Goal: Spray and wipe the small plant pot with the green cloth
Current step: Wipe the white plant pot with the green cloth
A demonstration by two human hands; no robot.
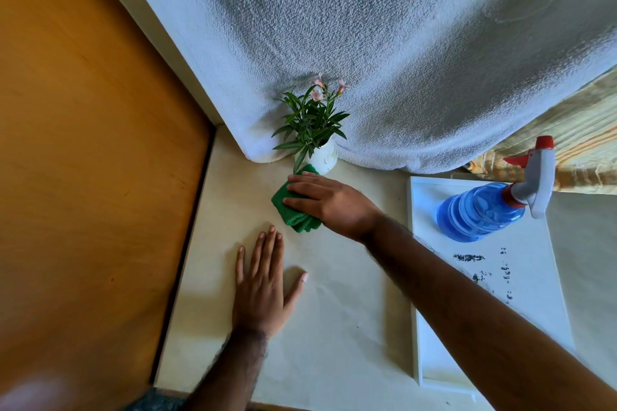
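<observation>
A small white plant pot (pixel 323 157) with green leaves and pink flowers stands at the back of the cream table (pixel 334 327), against a white textured wall. Just in front of it lies the folded green cloth (pixel 289 210). My right hand (pixel 329 202) lies on top of the cloth with its fingers laid over it, and the cloth's far end touches the base of the pot. Flat on the table with fingers spread, my left hand (pixel 263 280) rests nearer to me and holds nothing. A blue spray bottle (pixel 490 207) with a red and white trigger stands on the right.
The bottle stands on a white tray (pixel 521 310) with dark smudges along the table's right side. A brown wooden panel (pixel 86 160) borders the table on the left. Striped fabric (pixel 577 143) shows at the far right behind the tray.
</observation>
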